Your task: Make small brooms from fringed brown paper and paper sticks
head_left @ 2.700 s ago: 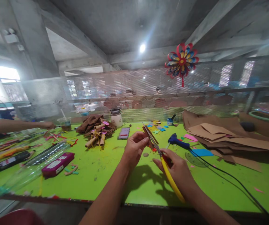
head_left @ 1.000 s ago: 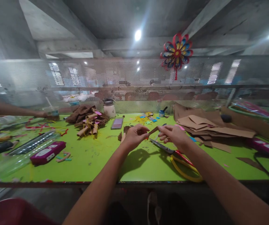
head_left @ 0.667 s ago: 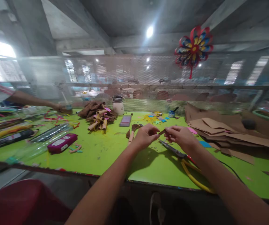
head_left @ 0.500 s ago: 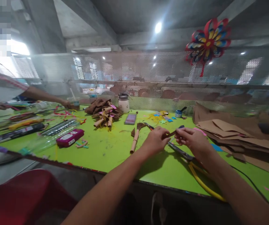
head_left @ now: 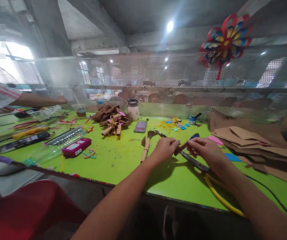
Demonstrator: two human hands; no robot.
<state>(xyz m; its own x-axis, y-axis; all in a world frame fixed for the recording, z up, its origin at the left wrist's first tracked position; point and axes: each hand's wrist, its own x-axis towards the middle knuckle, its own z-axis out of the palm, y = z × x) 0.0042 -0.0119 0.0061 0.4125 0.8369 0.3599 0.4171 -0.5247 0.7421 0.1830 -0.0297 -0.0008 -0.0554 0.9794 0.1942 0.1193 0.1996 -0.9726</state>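
Between my left hand [head_left: 165, 148] and my right hand [head_left: 204, 147] is a small strip of brown paper [head_left: 180, 149], pinched by the fingertips of both, just above the green table. Under my right hand lie large scissors [head_left: 195, 163] with yellow handles [head_left: 214, 193], their blades pointing away to the left. Left of my left hand rests a rolled brown paper tube with a fringed end [head_left: 146, 146], like a little broom. A dark blue thing [head_left: 195, 135] shows just behind my right fingers; its kind is unclear.
Stacked brown paper sheets [head_left: 253, 146] lie at right. Behind are a small blue jar [head_left: 192, 120], a lidded bottle [head_left: 133, 110] and crumpled brown paper [head_left: 108, 113] with paper rolls. A magenta box [head_left: 77, 147] sits left. Another person's arm [head_left: 40, 99] reaches over the far left.
The brown strip has tilted and more of its face shows between my fingers. The other person's hand has drawn back left from the cup. The view has shifted slightly.
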